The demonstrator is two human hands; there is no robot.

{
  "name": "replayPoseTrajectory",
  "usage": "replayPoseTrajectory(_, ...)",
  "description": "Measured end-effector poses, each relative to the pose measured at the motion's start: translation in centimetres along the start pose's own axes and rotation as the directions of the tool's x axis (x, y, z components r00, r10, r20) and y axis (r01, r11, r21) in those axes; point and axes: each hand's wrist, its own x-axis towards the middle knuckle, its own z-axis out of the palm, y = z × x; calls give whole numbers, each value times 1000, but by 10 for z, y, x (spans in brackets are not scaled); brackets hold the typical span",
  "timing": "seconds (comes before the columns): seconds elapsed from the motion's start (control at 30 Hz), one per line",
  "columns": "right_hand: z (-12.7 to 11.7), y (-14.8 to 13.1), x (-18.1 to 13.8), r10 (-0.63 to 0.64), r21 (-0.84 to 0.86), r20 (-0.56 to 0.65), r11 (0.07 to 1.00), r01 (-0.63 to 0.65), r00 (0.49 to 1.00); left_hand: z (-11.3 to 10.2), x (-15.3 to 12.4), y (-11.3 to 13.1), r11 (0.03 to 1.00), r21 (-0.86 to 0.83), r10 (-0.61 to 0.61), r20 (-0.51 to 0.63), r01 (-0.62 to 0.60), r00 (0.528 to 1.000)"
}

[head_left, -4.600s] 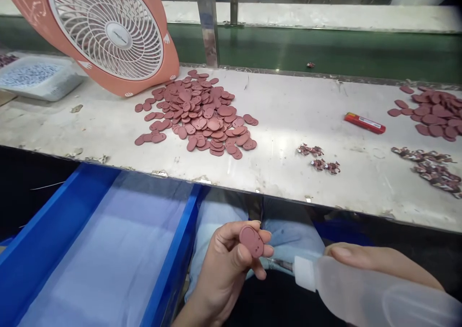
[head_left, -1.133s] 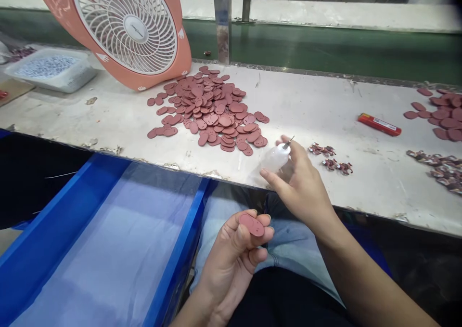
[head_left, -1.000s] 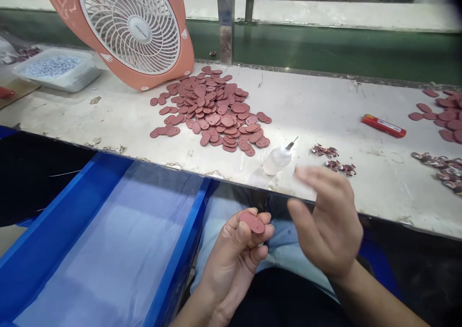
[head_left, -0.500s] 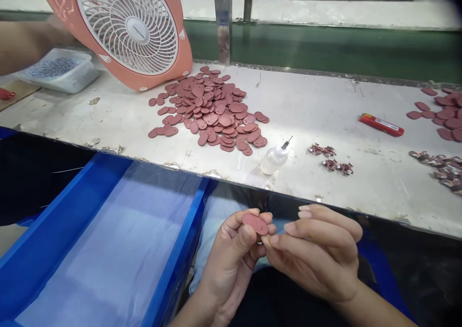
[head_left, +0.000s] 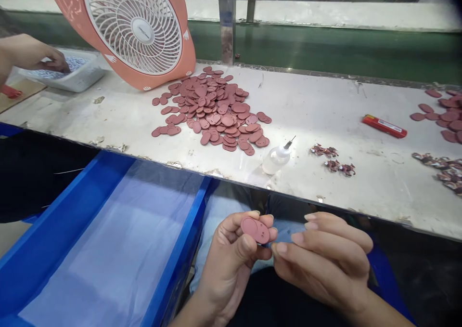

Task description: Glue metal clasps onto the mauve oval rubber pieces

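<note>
Between the thumb and fingers of my left hand (head_left: pixel 231 264) is a small dark-pink oval piece (head_left: pixel 255 229) with tiny holes near its right end, held in front of my lap. My right hand (head_left: pixel 325 259) is just to the right of it, thumb and forefinger pinched together, other fingers curled loosely. Whatever is in that pinch, if anything, is too small to see. On the bench above lies a heap of similar oval pieces (head_left: pixel 216 108). A clear bottle with a needle tip (head_left: pixel 276 159) stands near the bench edge, beside small brown figures (head_left: pixel 339 167).
A pink fan (head_left: pixel 144 33) stands on the bench at upper left. Another person's hand (head_left: pixel 46 57) reaches into a white tub (head_left: pixel 84 79). A blue tray (head_left: pixel 68 202) with a pale liner is at lower left. A red box (head_left: pixel 384 126) lies at right, near more oval pieces (head_left: pixel 451 116).
My right hand has drawn slightly right, away from the oval piece, which is tilted a little more toward me. The other person's hand has come down into the tub.
</note>
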Motion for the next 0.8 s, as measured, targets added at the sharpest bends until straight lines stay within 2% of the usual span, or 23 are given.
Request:
replayPoseTrajectory(0.13,-6,-4,11,14,47,92,999,-18,996,-1,-2,0,1000,2,9,43,-9,999)
replayPoseTrajectory(0.3,-8,-6,22,61,108,97,992,-71,993,0,-1,0,1000,-17,26,68,-25,997)
replayPoseTrajectory(0.43,-6,-10,26,187,215,133,953,-213,973,0,-3,-1,998,23,54,64,-56,996)
replayPoseTrajectory(0.5,-4,-14,28,283,330,230,877,-348,931,1,-4,-2,993,57,97,43,-100,994)
replayPoseTrajectory(0.63,1,-21,31,433,399,454,683,-612,779,0,-4,-5,983,105,155,-7,-154,988)
replayPoseTrajectory(0.73,3,-24,31,465,412,560,562,-717,686,0,-3,-6,976,108,193,-47,-187,980)
replayPoseTrajectory(0.8,3,-25,31,452,439,609,493,-751,652,0,-3,-6,975,85,210,-24,-207,977)
